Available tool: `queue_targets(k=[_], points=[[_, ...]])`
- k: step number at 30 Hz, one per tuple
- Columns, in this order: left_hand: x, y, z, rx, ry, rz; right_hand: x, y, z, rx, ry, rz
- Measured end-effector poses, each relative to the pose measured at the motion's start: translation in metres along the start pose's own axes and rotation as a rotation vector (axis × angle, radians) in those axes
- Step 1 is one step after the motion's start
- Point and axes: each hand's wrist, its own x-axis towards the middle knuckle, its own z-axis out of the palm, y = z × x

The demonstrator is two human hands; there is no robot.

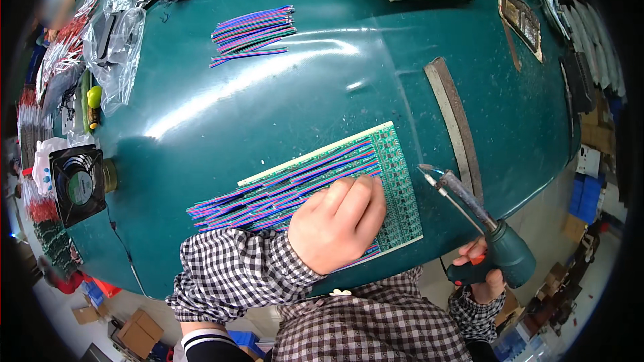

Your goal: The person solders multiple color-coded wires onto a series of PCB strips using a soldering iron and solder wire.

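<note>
The green circuit board panel (397, 181) lies flat on the teal table (282, 94), near its front edge, with its long axis running from lower left to upper right. Multicoloured ribbon wires (268, 198) lie across it and fan out past its left end. Your left hand (339, 224) rests on the panel's near portion, fingers curled down, pressing wires against board. The soldering gun (483, 228) is in your right hand (484, 269), fingers closed round its grip; its tip points up-left, just beside the panel's right edge. The right hand's tool is therefore nearer the panel's bare right strip. A metal strip (453, 127) lies just beyond the tip.
</note>
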Motion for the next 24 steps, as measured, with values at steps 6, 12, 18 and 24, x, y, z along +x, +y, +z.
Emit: queue_targets(k=[6, 12, 18, 24], points=[[-0.002, -0.001, 0.006, 0.071, 0.044, 0.022, 0.003, -0.008, 0.015, -0.204, 0.022, 0.01], [-0.001, -0.002, 0.007, 0.081, 0.047, 0.031, 0.007, -0.016, 0.028, -0.599, 0.044, -0.053], [-0.001, -0.002, 0.006, 0.077, 0.036, 0.033, 0.004, -0.012, 0.013, -0.747, -0.078, -0.121], [-0.001, -0.002, 0.008, 0.068, 0.051, 0.034, 0.005, -0.011, 0.007, -0.802, -0.176, -0.167]])
